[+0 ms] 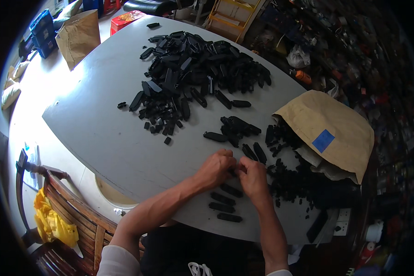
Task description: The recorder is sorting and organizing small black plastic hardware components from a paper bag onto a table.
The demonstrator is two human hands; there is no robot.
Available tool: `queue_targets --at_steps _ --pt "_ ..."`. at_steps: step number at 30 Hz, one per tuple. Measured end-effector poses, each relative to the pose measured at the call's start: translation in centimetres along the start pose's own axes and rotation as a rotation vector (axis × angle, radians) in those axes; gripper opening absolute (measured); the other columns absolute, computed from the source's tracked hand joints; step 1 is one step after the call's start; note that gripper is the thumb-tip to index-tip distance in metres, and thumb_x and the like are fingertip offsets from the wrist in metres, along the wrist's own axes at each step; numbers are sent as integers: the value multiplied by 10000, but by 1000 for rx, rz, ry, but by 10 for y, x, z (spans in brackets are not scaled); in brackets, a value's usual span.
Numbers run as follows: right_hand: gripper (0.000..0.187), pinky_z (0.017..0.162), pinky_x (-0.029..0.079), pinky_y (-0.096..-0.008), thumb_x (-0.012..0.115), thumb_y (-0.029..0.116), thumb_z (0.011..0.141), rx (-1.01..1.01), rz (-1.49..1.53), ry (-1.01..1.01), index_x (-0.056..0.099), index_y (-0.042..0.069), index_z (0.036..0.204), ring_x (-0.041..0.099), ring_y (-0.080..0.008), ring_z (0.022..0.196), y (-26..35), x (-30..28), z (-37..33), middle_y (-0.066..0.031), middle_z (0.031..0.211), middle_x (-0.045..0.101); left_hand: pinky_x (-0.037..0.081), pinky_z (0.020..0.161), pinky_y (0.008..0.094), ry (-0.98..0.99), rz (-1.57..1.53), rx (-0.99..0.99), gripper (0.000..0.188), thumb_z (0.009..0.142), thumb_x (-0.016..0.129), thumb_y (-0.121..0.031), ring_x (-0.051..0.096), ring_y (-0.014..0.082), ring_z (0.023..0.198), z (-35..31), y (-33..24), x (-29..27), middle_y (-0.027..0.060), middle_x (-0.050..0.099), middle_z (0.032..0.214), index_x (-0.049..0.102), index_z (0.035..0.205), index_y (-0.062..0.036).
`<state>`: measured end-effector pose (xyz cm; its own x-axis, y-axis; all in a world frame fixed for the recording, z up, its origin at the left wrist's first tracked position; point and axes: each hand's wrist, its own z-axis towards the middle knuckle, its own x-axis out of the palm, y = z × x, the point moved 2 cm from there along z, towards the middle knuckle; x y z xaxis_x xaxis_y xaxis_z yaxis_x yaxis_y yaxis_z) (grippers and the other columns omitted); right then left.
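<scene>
My left hand (216,169) and my right hand (254,178) meet over the near part of the white table, fingers closed together. Between them is a small dark piece, mostly hidden by the fingers, so its kind cannot be made out. Just below my hands lie several long black plastic pieces (222,198) in a rough row. Beyond my fingertips two more black pieces (259,152) lie side by side, with a small cluster of black parts (237,126) behind them. To the right of my right hand spreads a heap of tiny black parts (290,179).
A large pile of black plastic parts (202,60) covers the table's far middle, with small black blocks (158,117) at its near left. A brown paper bag (336,124) lies at the right edge, its mouth toward the tiny parts. A wooden chair (78,202) with a yellow bag stands left.
</scene>
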<state>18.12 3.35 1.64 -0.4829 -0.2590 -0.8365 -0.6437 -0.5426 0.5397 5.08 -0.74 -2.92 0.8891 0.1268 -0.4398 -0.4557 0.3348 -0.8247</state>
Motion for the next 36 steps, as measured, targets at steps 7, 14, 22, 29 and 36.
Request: queue_targets --at_steps 7,14,22,29,36 --pt "202 620 454 -406 710 116 742 194 -158 108 533 26 781 621 -318 730 1 -7 3 -134 738 625 443 722 400 35 -3 -22 156 581 680 -22 529 323 846 1 2 1 114 547 775 594 711 -21" --pt "218 609 443 -417 718 170 741 238 -61 139 535 59 784 613 -309 733 -10 -6 -2 -106 714 616 456 685 376 58 22 -52 201 575 714 6 550 293 800 3 -4 0 101 554 756 638 756 -36" --pt "149 582 466 -322 701 79 768 179 -38 -434 571 24 814 607 -230 665 -44 -30 -80 -107 770 578 478 691 358 224 106 -80 246 544 711 34 570 277 796 1 -8 -19 94 576 786 651 773 -35" --pt "195 699 470 -387 714 42 732 440 -361 -279 571 28 864 579 -309 810 -76 -55 -126 -119 878 539 491 705 350 267 237 -30 285 641 683 61 574 265 825 24 -17 -26 91 564 838 665 901 -53" --pt "111 516 454 -289 630 39 818 470 343 -256 585 32 919 569 -177 614 -89 -58 -133 -81 825 589 455 776 372 87 640 164 246 690 681 -22 522 281 935 63 -29 20 112 512 950 629 930 -39"
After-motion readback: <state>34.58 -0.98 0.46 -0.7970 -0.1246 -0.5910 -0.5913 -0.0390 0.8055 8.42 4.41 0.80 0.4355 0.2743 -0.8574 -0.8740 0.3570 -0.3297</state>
